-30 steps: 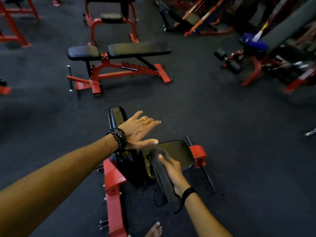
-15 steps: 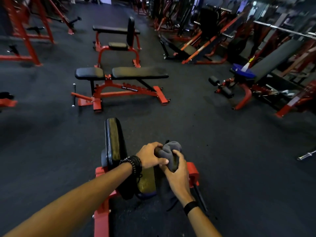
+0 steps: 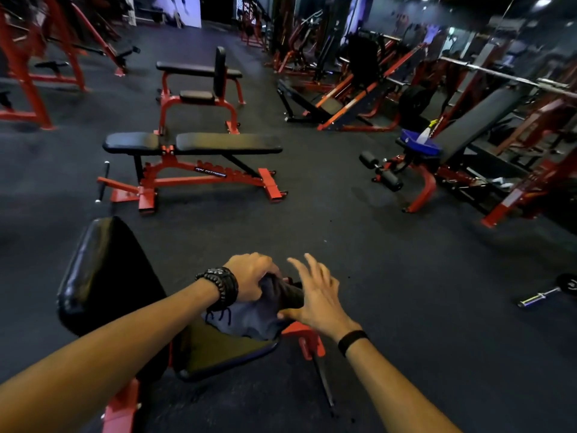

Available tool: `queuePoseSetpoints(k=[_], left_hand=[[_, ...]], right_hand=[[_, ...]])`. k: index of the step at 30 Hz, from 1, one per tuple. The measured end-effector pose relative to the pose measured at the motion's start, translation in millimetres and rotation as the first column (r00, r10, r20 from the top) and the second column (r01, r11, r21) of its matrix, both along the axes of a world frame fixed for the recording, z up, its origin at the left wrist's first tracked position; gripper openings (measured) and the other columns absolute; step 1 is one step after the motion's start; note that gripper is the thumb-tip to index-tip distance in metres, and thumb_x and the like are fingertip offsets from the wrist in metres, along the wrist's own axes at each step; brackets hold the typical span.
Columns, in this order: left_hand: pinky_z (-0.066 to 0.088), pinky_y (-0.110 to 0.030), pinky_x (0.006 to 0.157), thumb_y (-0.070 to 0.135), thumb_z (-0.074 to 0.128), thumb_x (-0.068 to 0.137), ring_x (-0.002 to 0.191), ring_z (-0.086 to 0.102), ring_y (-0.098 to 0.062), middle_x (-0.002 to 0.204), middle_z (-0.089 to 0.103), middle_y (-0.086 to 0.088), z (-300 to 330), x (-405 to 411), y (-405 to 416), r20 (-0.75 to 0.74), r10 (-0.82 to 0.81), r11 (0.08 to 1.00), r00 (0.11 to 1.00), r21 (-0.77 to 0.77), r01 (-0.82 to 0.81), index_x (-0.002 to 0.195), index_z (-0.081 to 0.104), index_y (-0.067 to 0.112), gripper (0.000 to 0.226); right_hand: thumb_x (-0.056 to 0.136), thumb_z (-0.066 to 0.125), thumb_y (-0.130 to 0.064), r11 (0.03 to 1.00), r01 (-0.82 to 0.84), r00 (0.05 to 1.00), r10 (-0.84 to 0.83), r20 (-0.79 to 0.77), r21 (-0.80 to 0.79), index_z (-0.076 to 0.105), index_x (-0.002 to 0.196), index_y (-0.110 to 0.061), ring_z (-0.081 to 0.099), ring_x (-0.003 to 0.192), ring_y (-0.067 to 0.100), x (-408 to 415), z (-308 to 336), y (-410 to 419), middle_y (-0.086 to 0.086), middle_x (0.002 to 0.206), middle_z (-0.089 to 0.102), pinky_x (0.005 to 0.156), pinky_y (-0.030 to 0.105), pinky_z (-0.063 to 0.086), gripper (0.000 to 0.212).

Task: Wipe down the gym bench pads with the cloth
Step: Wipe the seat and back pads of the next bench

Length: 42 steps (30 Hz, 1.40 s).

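My left hand (image 3: 249, 276) is curled over the top of the cloth (image 3: 265, 314), fingers clamped on the bunched grey fabric right above the seat pad (image 3: 218, 351). The cloth hangs down from my grip and drapes onto the far edge of that seat pad, a loose thread dangling on its near side. My right hand (image 3: 315, 298) sits just to the right of the cloth, fingers spread apart and lifted, thumb touching the fabric's lower edge; nothing is gripped there. The upright back pad (image 3: 106, 273) stands to the left of the cloth, glossy black, tilted up from the bench's red frame (image 3: 121, 407). Just right of the seat pad, a red bracket (image 3: 307, 339) juts out with a thin dark rod (image 3: 323, 382) running toward me along the floor (image 3: 406, 260).

Beyond the cloth, straight ahead, a flat bench (image 3: 193, 143) on a red base sits crosswise, and a seated bench (image 3: 199, 85) with an upright pad stands behind it. Far to the right of the cloth, an incline bench (image 3: 480, 117) carries a blue basin (image 3: 418, 142) on its seat, and a short bar (image 3: 537, 300) lies on the dark floor near the right edge.
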<state>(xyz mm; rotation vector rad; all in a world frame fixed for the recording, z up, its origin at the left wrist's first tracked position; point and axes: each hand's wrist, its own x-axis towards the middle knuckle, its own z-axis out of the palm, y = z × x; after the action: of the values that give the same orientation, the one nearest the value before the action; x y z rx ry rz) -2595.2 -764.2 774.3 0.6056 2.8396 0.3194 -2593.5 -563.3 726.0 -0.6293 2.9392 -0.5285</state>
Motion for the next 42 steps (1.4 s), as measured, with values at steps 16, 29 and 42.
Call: queuePoseSetpoints(k=[16, 29, 42], left_hand=[[0.053, -0.037, 0.080, 0.020, 0.067, 0.084, 0.105, 0.061, -0.025, 0.113, 0.064, -0.002, -8.4, -99.8, -0.8, -0.029, 0.292, 0.954, 0.956, 0.082, -0.289, 0.117, 0.062, 0.023, 0.033], [0.048, -0.030, 0.072, 0.026, 0.066, 0.086, 0.097, 0.064, -0.020, 0.105, 0.069, 0.004, -32.2, -91.7, -6.6, -0.094, 0.745, 0.659, 0.660, 0.257, -0.707, 0.106, 0.068, 0.028, 0.020], [0.047, -0.031, 0.074, 0.036, 0.070, 0.080, 0.100, 0.064, -0.020, 0.103, 0.068, 0.006, -73.4, -38.7, 117.0, -0.091, 0.983, 0.178, 0.160, 0.242, -0.954, 0.101, 0.063, 0.027, 0.023]], right_hand=[[0.085, 0.069, -0.048, 0.935, -0.237, 0.963, 0.261, -0.062, 0.263, 0.052, 0.097, -0.020, 0.062, 0.104, 0.031, -150.1, 28.5, 29.9, 0.006, 0.103, 0.069, 0.073, 0.037, 0.039, 0.034], [0.080, 0.076, -0.045, 0.847, -0.487, 0.860, 0.508, -0.052, 0.213, 0.063, 0.100, -0.020, 0.062, 0.101, 0.025, -254.9, 26.5, -3.9, 0.001, 0.104, 0.069, 0.079, 0.037, 0.043, 0.035], [0.096, 0.055, -0.031, 0.471, -0.841, 0.499, 0.865, 0.045, 0.265, 0.061, 0.116, -0.025, 0.060, 0.106, 0.029, -283.3, -26.8, 15.1, 0.003, 0.110, 0.069, 0.080, 0.040, 0.034, 0.021]])
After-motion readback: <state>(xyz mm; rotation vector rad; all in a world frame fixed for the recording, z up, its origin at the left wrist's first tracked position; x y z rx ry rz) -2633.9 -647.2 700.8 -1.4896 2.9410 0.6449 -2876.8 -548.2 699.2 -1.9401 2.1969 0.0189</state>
